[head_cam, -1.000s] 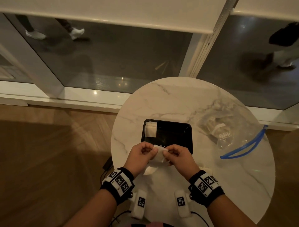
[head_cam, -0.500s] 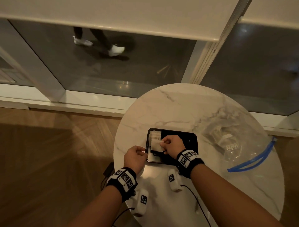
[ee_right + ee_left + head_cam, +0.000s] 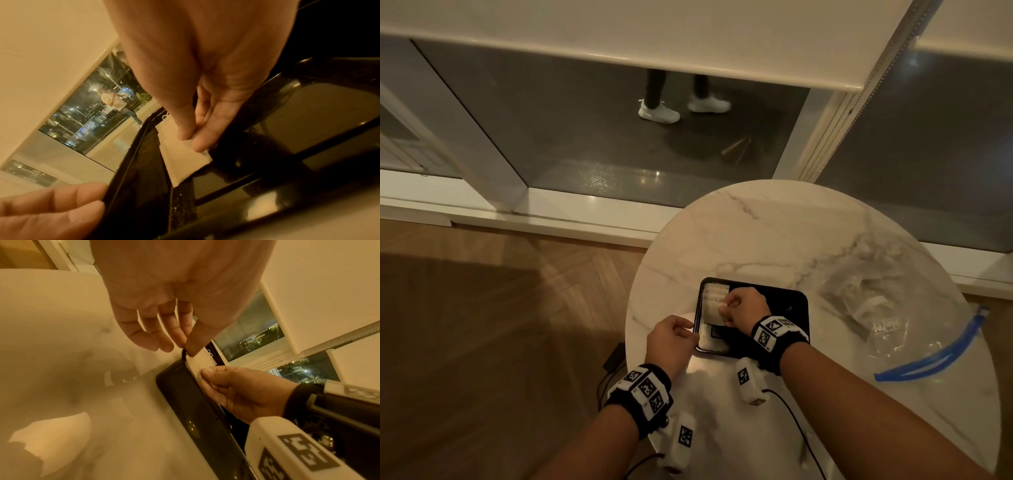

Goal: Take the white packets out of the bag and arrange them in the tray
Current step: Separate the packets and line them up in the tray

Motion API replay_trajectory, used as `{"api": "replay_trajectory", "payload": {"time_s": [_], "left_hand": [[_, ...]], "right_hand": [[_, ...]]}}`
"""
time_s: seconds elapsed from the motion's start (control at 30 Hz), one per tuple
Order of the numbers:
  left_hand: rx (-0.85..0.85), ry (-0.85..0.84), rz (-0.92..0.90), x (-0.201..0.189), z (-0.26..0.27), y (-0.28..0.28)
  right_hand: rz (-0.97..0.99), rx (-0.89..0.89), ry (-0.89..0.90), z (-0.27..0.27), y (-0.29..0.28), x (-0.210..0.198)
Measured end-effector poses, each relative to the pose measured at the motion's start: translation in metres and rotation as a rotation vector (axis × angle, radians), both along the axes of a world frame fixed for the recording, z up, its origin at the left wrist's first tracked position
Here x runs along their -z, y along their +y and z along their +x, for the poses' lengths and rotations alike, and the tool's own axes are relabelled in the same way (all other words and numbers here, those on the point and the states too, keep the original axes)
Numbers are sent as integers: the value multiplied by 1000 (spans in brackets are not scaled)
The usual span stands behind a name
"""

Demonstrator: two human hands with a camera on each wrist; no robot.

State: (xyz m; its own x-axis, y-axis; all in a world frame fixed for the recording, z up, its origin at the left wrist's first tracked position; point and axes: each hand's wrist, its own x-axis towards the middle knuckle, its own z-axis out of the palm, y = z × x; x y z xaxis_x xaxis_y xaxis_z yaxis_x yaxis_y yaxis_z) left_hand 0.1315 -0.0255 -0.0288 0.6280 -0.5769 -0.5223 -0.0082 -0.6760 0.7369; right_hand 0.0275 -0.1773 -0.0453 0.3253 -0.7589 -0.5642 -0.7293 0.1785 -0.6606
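Observation:
A black tray (image 3: 789, 308) lies on the round marble table (image 3: 756, 240). One white packet (image 3: 713, 291) lies flat in its far left corner. My right hand (image 3: 724, 305) pinches a second white packet (image 3: 180, 162) between thumb and forefinger, low over the tray's left side, just nearer than the first. My left hand (image 3: 690, 334) holds nothing; its loosely bent fingers (image 3: 61, 207) touch the outer left rim of the tray (image 3: 144, 186). To the right lies the clear bag (image 3: 893, 329) with a blue zip, more white packets (image 3: 873, 305) inside.
The table's edge runs close to the tray's left side, with wooden floor (image 3: 500, 308) below. A glass wall stands behind the table; a person's legs in white shoes (image 3: 659, 111) show beyond it. Cables (image 3: 791, 411) trail from my wrist cameras over the near table.
Both hands held the packet in front of the tray. My right hand has carried it into the tray's left side, while my left hand let go and moved to the rim.

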Motion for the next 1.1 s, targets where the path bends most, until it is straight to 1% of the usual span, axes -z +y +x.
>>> {"api": "replay_trajectory", "payload": {"time_s": [0.17,0.53,0.93,1.1], "left_hand": [[-1,-6,4,-1,-2,2],[-23,1,11,-1,-4,2],[-34,5,1,-2,-4,5],[-32,-12,-8,-3,-4,6]], "right_hand": [[6,1,-15,1,-2,2],[43,106,-80,-1,-1,1],[37,180,-120,-7,-1,-7],[73,189,-162,-13,-1,-17]]}}
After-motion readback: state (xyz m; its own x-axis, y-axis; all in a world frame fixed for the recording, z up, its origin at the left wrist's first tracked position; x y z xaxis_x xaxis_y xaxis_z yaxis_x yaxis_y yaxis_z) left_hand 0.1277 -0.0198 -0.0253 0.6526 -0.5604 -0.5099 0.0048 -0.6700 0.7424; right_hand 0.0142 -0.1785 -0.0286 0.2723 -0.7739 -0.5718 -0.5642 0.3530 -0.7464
